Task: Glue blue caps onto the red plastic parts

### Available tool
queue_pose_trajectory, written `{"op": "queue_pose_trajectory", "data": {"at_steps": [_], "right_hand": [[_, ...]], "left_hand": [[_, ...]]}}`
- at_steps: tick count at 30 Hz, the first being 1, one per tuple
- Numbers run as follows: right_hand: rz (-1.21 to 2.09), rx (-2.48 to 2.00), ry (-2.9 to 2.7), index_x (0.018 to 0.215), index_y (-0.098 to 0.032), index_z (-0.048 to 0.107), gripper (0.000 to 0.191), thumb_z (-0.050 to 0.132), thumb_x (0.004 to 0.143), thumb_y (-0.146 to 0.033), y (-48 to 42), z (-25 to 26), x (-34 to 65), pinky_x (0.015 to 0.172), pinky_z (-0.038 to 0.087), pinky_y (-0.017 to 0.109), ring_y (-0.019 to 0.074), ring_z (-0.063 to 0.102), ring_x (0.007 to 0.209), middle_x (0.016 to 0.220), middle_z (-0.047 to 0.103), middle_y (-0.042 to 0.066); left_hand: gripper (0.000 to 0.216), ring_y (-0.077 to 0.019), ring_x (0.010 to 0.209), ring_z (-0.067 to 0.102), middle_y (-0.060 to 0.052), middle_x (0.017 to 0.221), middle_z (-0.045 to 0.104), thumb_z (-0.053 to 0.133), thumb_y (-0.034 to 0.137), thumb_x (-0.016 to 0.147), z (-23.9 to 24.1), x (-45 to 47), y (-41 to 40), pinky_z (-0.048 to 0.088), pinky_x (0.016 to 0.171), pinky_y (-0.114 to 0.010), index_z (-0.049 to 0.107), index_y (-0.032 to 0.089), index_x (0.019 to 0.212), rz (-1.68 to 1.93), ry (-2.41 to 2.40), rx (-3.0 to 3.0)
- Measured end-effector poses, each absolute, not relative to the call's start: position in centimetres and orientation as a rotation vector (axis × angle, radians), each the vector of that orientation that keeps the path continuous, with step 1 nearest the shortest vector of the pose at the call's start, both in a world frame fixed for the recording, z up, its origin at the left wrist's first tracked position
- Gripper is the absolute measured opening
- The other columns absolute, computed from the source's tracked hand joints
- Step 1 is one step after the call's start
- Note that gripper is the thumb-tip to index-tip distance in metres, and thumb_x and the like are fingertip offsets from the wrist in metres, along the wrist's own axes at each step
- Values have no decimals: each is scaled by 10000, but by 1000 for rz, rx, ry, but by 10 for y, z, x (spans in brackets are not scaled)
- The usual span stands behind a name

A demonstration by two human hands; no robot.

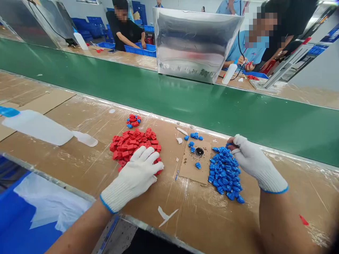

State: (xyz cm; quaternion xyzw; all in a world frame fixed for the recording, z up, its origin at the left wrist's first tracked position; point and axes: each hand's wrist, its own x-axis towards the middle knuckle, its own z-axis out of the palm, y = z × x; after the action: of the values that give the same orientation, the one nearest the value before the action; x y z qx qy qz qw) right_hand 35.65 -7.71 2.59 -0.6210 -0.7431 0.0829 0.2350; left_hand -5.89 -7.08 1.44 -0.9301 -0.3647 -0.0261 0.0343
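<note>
My left hand (139, 169), in a white knit glove, lies with fingers spread over the near right side of a pile of small red plastic blocks (131, 143). My right hand (247, 157), gloved with bare fingertips, is at the far right edge of a heap of ribbed blue plastic pieces (225, 173). Its thumb and finger pinch a small blue piece (228, 145), partly hidden by the fingers. Between the two heaps lies a cardboard piece (194, 173). On it are a small round dish of dark liquid (199, 151) and a few loose blue pieces.
A small cluster of red and blue parts (134, 121) sits behind the red pile. At left lies a white squeeze bottle (39, 127). A green conveyor belt (132, 86) runs behind the bench, with a metal panel (196, 46) and people beyond. A blue bin (16, 218) stands below left.
</note>
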Motion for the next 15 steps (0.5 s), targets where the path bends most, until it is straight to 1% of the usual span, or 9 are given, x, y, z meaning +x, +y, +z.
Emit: {"op": "queue_pose_trajectory", "data": {"at_steps": [2,4,6,8,9,11,13,15], "right_hand": [[218,-1579,-1969,1063,-227,694,238,500,927,-204,-89,36,356,675,575,354,218,712,760,878,754,50],[214,-1473,-1946,1031,-243,738,212,546,941,-237,-98,42,352,728,611,386,229,746,828,934,788,62],[224,-1428,-1934,965,-255,770,166,606,945,-270,-102,45,347,745,626,407,234,755,845,935,803,61],[244,-1397,-1913,936,-260,793,125,672,934,-291,-102,46,341,764,637,424,239,764,864,948,816,57],[266,-1381,-1913,921,-260,800,111,694,928,-292,-100,46,338,780,643,431,242,770,884,959,821,55],[329,-1351,-1929,880,-255,805,122,695,923,-286,-94,47,331,822,655,444,247,778,928,975,827,53],[391,-1353,-1955,902,-260,810,165,647,928,-268,-84,50,321,870,657,456,245,774,963,994,827,45],[435,-1364,-2008,959,-264,810,215,601,916,-241,-72,52,310,906,646,462,239,762,975,1015,820,35]], "left_hand": [[241,-365,1268,571,-100,1236,697,718,97,810,10,-51,-66,381,1191,-628,729,238,1005,0,-1067,-2860],[242,-357,1258,574,-99,1205,697,706,72,810,8,-48,-61,396,1175,-613,717,237,987,-9,-1013,-2889],[282,-337,1234,593,-88,1158,709,659,35,803,9,-48,-58,422,1148,-578,704,241,991,-119,-997,-2954],[318,-295,1114,641,-64,1053,721,584,9,795,14,-44,-55,489,1046,-504,690,239,987,-320,-1044,-3061],[320,-269,1032,657,-51,995,719,554,15,800,18,-40,-53,515,973,-460,685,235,993,-478,-1109,-3118],[283,-222,896,664,-30,920,708,543,67,827,25,-25,-47,534,838,-384,674,225,1022,-912,-1317,-3213],[218,-186,812,657,-23,904,701,589,153,864,31,-5,-39,532,740,-329,659,216,1060,-1446,-1570,-3282],[150,-152,748,639,-20,895,689,652,222,870,33,17,-29,518,673,-289,639,209,1019,-2050,-1759,-3295]]}}
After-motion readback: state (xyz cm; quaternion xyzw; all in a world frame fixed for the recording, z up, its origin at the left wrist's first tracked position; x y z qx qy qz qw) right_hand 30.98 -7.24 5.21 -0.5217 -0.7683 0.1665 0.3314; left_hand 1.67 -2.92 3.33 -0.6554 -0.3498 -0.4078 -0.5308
